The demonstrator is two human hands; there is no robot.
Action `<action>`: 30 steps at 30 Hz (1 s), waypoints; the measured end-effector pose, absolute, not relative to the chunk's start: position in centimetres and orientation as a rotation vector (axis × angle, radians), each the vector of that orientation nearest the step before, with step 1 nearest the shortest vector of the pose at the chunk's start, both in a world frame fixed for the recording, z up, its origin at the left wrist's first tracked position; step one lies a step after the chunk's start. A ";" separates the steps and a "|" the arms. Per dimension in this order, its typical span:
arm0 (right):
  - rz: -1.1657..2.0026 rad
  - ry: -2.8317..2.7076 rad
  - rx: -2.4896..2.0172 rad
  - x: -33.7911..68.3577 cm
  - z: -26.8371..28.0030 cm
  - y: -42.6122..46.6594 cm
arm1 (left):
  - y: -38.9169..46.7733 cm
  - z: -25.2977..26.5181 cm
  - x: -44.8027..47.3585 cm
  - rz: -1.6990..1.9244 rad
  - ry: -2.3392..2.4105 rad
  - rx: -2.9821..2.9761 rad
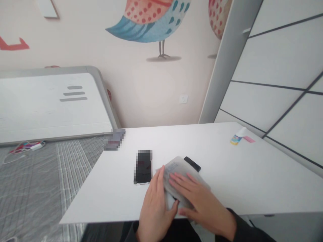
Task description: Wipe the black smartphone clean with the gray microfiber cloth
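A flat, greyish translucent plastic bag [174, 166] with faint bluish print lies in front of me near the table's front edge. My left hand [155, 205] holds it along the left side, fingers straight and close together, thumb at the lower edge. Spread flat across its top is my right hand [196, 198], fingers apart and touching the surface. Whatever is inside the bag is hidden. A black, rounded flat object [192, 163] pokes out just behind the bag. To the left of it lies a dark-screened phone [143, 168], partly pixelated.
On the white table [252, 178], a small yellow-and-blue bottle with a white top [237, 137] lies at the far right beside a pink piece [249, 138]. A blurred grey item [114, 139] sits at the left back edge. A bed [37, 188] adjoins on the left, a wardrobe [285, 67] on the right.
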State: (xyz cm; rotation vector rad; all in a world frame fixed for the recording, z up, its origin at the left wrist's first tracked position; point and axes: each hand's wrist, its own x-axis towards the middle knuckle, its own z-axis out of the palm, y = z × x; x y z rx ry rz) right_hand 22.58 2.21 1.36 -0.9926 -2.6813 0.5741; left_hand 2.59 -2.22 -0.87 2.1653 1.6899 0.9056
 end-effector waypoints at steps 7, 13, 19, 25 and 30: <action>0.327 -2.490 -1.393 22.4 0.2 5.0 | -2.3 -1.1 2.8 0.924 1.719 2.204; 0.721 -2.668 -0.895 20.9 1.6 0.1 | -2.0 -1.4 2.5 0.963 1.698 2.206; 0.531 -2.622 -1.151 26.9 1.0 2.7 | -2.3 -0.7 2.9 0.904 1.709 2.163; 0.239 -2.507 -1.389 25.3 -0.5 4.7 | -2.3 -0.7 2.9 0.922 1.718 2.124; 0.604 -2.694 -0.955 21.1 1.1 1.1 | -2.2 -0.8 2.8 0.932 1.699 2.134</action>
